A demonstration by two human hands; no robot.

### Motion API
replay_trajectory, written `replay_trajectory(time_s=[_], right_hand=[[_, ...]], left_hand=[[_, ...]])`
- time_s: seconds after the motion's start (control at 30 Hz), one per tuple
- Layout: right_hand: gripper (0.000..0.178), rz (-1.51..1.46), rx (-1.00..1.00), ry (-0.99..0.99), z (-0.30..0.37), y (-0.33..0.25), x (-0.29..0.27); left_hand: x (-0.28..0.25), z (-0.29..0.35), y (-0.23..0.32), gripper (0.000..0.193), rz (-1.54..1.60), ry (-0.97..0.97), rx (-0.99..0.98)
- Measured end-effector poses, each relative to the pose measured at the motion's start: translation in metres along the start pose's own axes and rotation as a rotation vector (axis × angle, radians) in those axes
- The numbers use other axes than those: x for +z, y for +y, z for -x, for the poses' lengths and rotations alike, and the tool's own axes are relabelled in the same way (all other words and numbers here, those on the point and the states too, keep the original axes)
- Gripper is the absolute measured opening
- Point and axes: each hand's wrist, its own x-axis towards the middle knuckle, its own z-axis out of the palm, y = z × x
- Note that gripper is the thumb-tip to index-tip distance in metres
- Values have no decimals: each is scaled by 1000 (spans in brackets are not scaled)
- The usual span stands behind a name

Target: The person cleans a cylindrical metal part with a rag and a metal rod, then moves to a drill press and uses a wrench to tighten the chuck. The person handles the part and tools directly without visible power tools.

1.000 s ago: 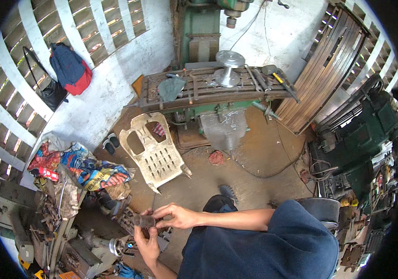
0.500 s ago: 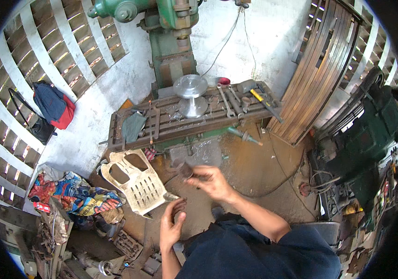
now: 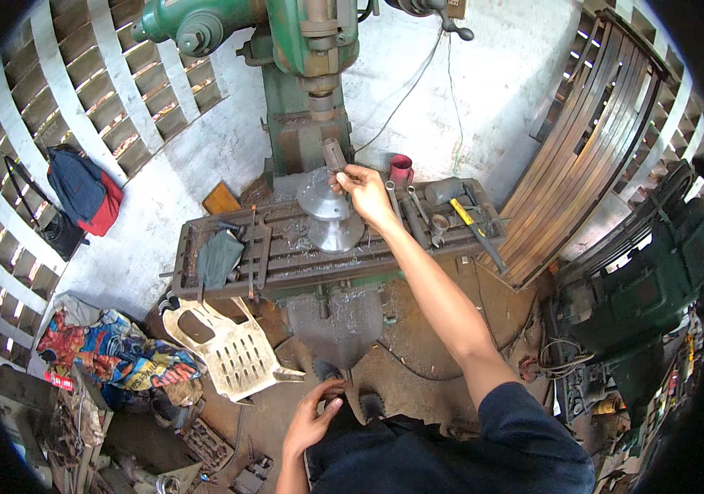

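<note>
My right hand [image 3: 360,193] reaches forward with its fingers closed around a dark, tapered metal sleeve [image 3: 333,153], held tilted. The sleeve is just over a shiny spool-shaped metal part [image 3: 335,234] with two round flanges, which stands on the slotted machine table [image 3: 286,267]. Above them hangs the drill press spindle [image 3: 321,107], apart from the sleeve. My left hand [image 3: 312,418] is low in front of my body, fingers loosely bent and thumb apart, with nothing seen in it.
On the table lie a grey-green cloth [image 3: 220,259], wrenches [image 3: 393,198] and a yellow-handled hammer [image 3: 471,221]; a red mug [image 3: 401,168] stands behind. A cream plastic chair [image 3: 236,354] is in front at left. A dark green machine [image 3: 648,288] stands at right.
My right hand has carried the metal sleeve forward and up, from above the floor to over the spool-shaped part. I am nearer the drill press. My left hand stays low.
</note>
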Motion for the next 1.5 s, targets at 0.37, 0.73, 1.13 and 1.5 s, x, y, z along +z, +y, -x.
replay_trajectory(time_s=[0.37, 0.73, 1.13, 1.5], right_hand=[[22, -17, 64, 133, -103, 74, 17], [17, -101, -183, 184, -126, 71, 19], [17, -167, -195, 87, -135, 68, 10], [22, -168, -140, -72, -142, 54, -6]], left_hand=[[-133, -118, -2, 34, 26, -38, -14], [-207, -191, -2, 31, -31, -64, 62], [-181, -235, 22, 30, 88, -84, 69], [-126, -422, 127, 39, -408, 280, 524]])
